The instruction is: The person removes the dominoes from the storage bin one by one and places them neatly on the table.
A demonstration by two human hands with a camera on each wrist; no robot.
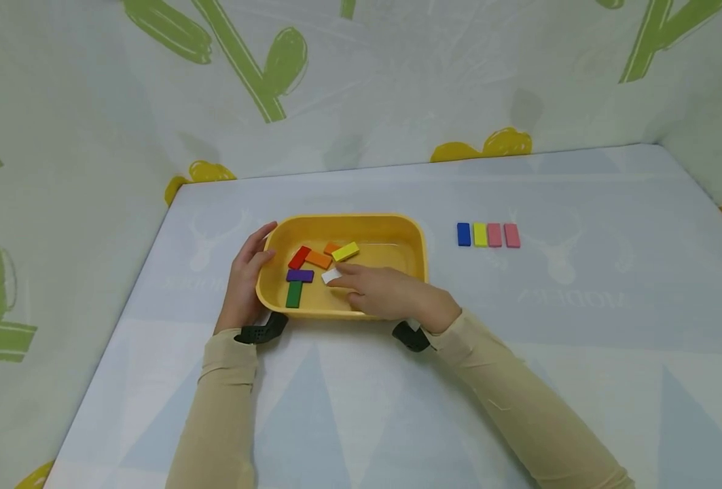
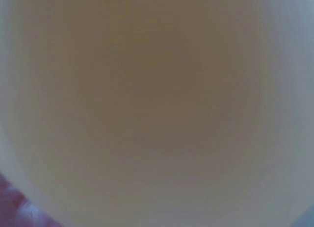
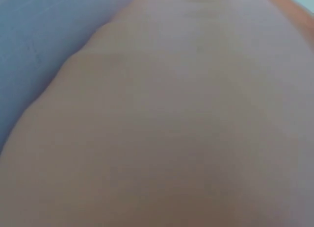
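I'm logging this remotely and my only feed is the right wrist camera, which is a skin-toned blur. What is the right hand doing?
Observer: The right hand is inside a yellow plastic tray, fingertips on a small white rectangular block.
Operator: Is that block lifted?
Observer: I cannot tell; it looks level with the tray floor, among red, orange, yellow, purple and green blocks.
Operator: And the left hand?
Observer: The left hand rests against the tray's left rim.
Operator: Anything outside the tray?
Observer: A row on the table: blue block, yellow block and two pink blocks.
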